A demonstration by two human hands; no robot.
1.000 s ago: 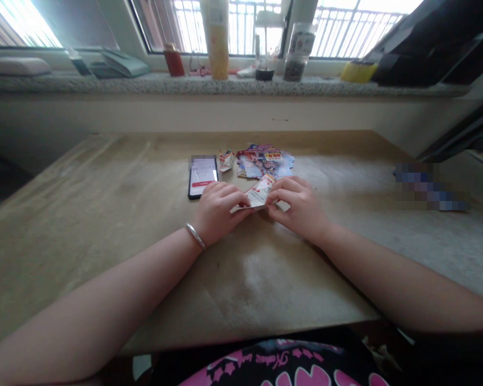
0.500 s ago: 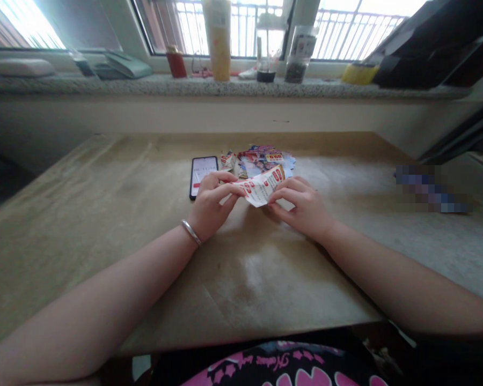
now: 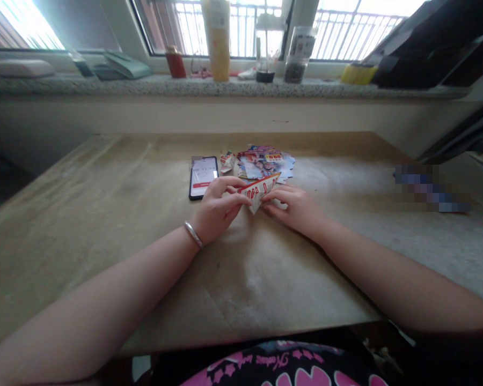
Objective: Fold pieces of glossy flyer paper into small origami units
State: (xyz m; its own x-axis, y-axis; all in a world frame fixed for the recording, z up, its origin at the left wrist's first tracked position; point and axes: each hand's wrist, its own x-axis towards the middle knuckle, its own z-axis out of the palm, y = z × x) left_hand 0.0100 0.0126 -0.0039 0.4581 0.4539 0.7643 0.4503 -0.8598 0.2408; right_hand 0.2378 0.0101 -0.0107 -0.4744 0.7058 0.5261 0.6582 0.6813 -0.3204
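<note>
A folded piece of printed red-and-white paper (image 3: pixel 260 191) is pinched between both hands just above the table. My left hand (image 3: pixel 217 209), with a silver bangle at the wrist, grips its left end with fingers curled. From the other side my right hand (image 3: pixel 295 206) holds the paper's right edge, fingers closed on it. Behind the hands lies a pile of colourful printed paper pieces (image 3: pixel 265 161). A small folded paper piece (image 3: pixel 226 161) sits beside that pile. A phone (image 3: pixel 202 177) with a lit screen lies flat to the left of the pile.
The beige table top (image 3: pixel 104 214) stretches wide on both sides. A stone windowsill (image 3: pixel 145 86) behind carries a yellow bottle (image 3: pixel 219 40), a red cup (image 3: pixel 175 61), jars and a yellow object (image 3: pixel 356 72). A blurred item (image 3: pixel 429 187) lies at the right.
The paper was lifted off the table and opened up, then folded narrower; both hands have drawn closer together around it.
</note>
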